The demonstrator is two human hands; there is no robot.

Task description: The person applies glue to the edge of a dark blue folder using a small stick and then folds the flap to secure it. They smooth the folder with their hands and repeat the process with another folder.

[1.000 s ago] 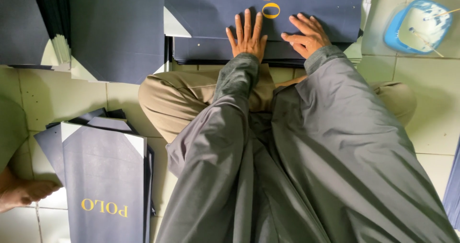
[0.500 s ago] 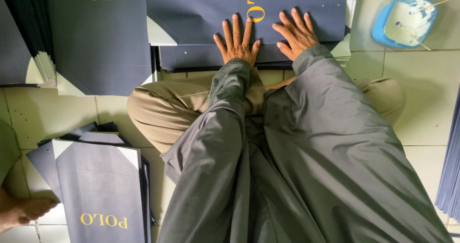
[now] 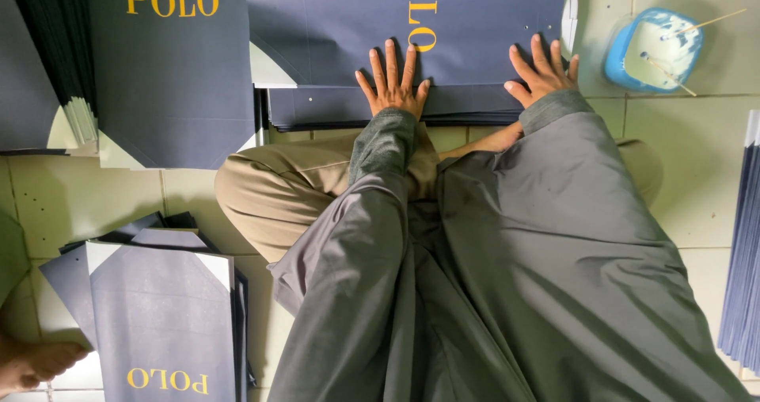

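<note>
Both of my hands lie flat, fingers spread, on a dark navy paper sheet (image 3: 340, 30) with gold lettering, which tops a stack of like sheets (image 3: 332, 113) on the tiled floor in front of my crossed legs. My left hand (image 3: 393, 85) presses near the sheet's front edge, just below the lettering. My right hand (image 3: 542, 73) presses close to the sheet's right edge. Neither hand grips anything. Grey sleeves cover both arms to the wrists.
A blue bowl (image 3: 654, 51) of white paste with thin sticks stands at the upper right. More navy sheets (image 3: 170, 77) lie at the upper left, folded navy bags (image 3: 162, 323) at the lower left, another stack (image 3: 744, 243) along the right edge. A bare foot (image 3: 36, 364) shows bottom left.
My two hands have spread further apart on the sheet, the right one sliding toward its right edge. The view has shifted slightly.
</note>
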